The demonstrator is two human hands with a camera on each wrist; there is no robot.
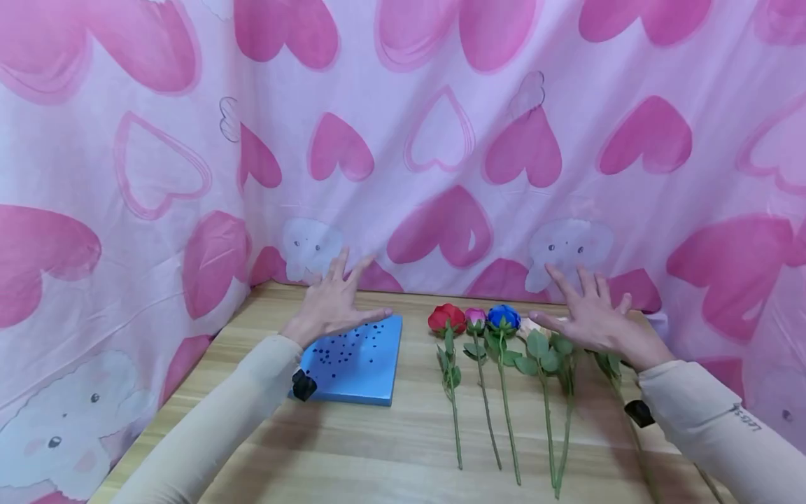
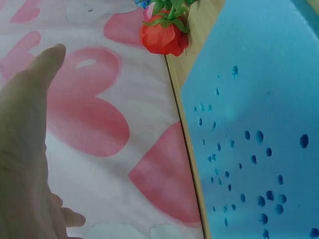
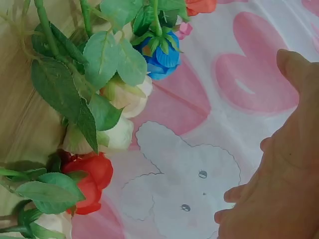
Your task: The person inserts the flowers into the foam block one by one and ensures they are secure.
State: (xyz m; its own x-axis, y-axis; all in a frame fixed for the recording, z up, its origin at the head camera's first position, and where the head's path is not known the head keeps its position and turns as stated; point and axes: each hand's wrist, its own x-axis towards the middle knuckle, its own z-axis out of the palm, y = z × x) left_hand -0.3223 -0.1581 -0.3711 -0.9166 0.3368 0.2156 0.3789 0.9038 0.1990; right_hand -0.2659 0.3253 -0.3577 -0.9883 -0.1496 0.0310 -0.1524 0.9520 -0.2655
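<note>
My left hand hovers over a blue foam block pitted with many dark holes, its fingers spread and holding nothing. In the left wrist view the block's holed face fills the right side. With fingers likewise spread, my right hand is above the artificial flowers at the right and grips nothing. A red rose, a pink rose and a blue rose lie in a row, stems toward me. Pale roses and another red rose show in the right wrist view.
The wooden table ends at a hanging pink-and-white curtain printed with hearts, which also runs along both sides. Leafy stems stretch toward the front of the table, and further stems lie under my right forearm.
</note>
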